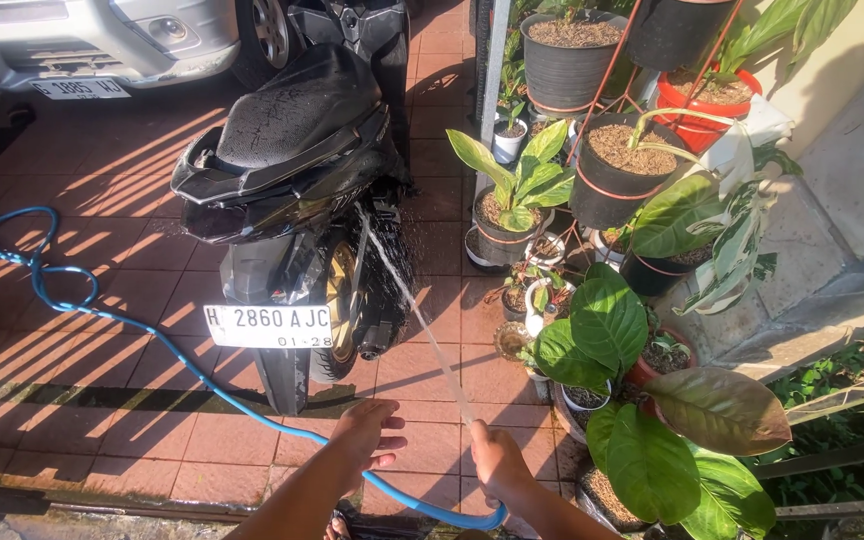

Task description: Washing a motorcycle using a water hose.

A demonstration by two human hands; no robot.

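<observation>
Hose [152, 345] runs blue across floor tiles from far left; right hand [497, 460] clamps its end to narrow jet onto scooter [297, 180] rear wheel, left hand [367, 432] loosely curled over slack, steadying

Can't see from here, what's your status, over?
Right hand shut on hose end, left hand steadying it. Water jet hitting scooter rear. Potted plants close right.

Bright, hard sun w/ low-angle streaks across the tiled floor [102, 400] left of the left hand [367, 435]. Deep shadow ahead under the scooter [292, 150]. Sharp focus; slight wide-angle bend at edges.
</observation>
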